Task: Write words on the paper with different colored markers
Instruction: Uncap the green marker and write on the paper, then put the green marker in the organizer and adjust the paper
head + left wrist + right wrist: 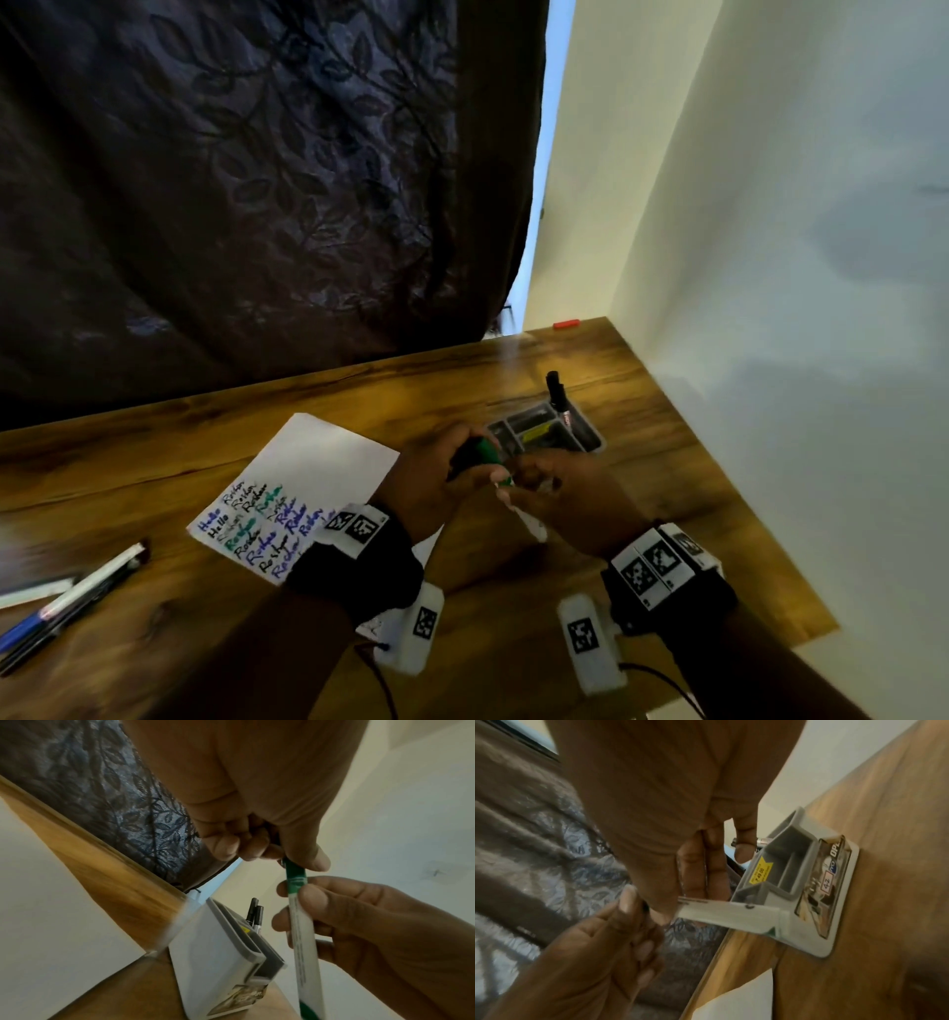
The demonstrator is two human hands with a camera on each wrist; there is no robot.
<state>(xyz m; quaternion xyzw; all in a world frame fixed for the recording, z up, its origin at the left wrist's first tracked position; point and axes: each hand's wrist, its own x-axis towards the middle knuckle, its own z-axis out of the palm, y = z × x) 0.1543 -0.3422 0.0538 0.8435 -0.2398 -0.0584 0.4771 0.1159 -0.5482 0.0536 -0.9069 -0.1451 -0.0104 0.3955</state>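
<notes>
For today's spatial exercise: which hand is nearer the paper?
Left. The left hand hovers at the paper's right edge, gripping the green cap; the right hand is farther right, nearer the tray.

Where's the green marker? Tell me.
In the head view the green marker sits mid-frame, held between the left hand and right hand, just before the grey organizer.

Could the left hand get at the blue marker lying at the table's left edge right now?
Probably not at once: the left hand grips the green marker's cap, with the right hand holding its barrel. The path over the paper to the blue marker looks unobstructed.
</notes>
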